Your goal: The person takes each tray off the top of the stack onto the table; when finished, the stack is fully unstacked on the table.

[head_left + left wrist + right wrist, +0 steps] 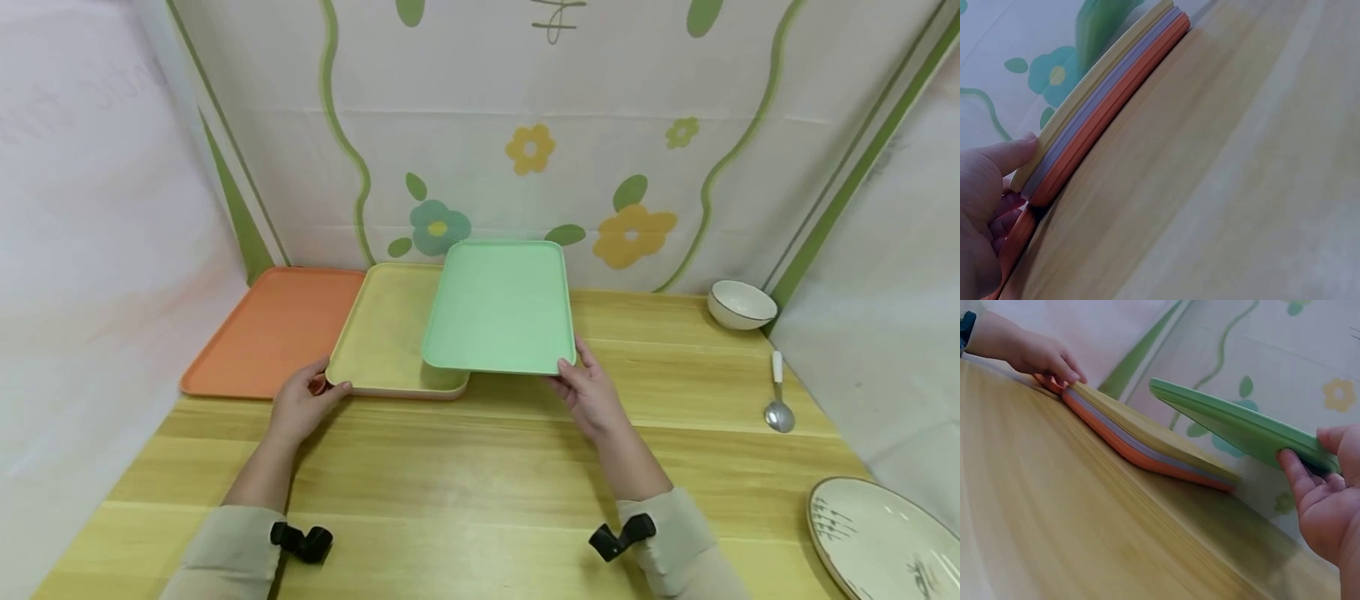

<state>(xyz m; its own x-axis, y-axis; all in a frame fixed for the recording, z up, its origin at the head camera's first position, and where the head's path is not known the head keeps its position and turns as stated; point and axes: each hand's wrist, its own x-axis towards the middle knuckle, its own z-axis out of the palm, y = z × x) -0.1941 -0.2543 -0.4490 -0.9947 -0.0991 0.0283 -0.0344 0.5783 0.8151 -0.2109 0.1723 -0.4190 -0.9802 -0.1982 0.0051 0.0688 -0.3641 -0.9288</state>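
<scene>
My right hand holds a light green tray by its near right corner, thumb on the rim and fingers underneath. The green tray is raised and tilted, partly overlapping a yellow tray in the head view. At the yellow tray's near left corner, my left hand grips the rim with its thumb on the edge; the other fingers are partly hidden. Beneath the yellow tray are a purple tray and an orange tray, stacked flush. Another orange tray lies flat to the left of this stack.
On the wooden table, a white bowl stands at the back right. A spoon with a white handle lies in front of it. An oval patterned plate is at the near right. A flowered cloth hangs behind.
</scene>
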